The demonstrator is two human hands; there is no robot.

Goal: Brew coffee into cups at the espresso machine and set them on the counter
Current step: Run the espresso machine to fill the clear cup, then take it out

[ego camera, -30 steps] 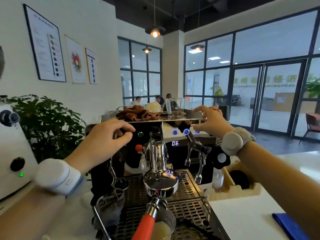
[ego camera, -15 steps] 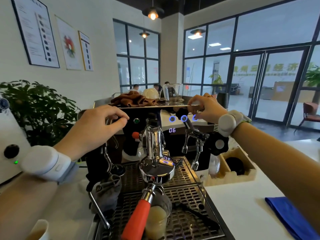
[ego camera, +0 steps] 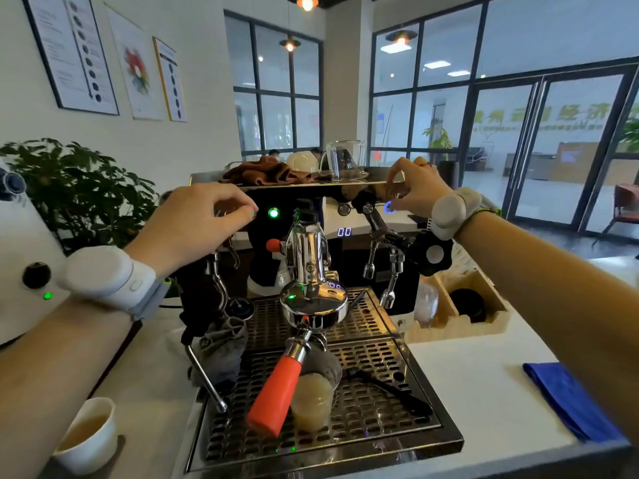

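The espresso machine (ego camera: 377, 361) stands in front of me, its display reading 00. An orange-handled portafilter (ego camera: 275, 392) is locked under the chrome group head. Below it a clear cup (ego camera: 313, 399) with pale liquid stands on the drip tray. My left hand (ego camera: 193, 226) rests against the machine's upper left front, fingers curled at a knob I cannot see clearly. My right hand (ego camera: 415, 188) pinches the top right edge beside a lit blue button (ego camera: 389, 208). A white cup (ego camera: 88, 435) holding coffee sits on the counter at lower left.
A brown cloth (ego camera: 269, 172), a white cup and a glass jug (ego camera: 344, 160) lie on the machine's top. A white grinder (ego camera: 17, 257) stands left, a wooden box (ego camera: 463, 305) right, a blue cloth (ego camera: 567, 399) on the counter. A steam wand (ego camera: 204, 371) hangs at left.
The view has tilted down, bringing the drip tray and the white cup into sight. The display went from 06 to 00. Both hands stay at the machine's top front.
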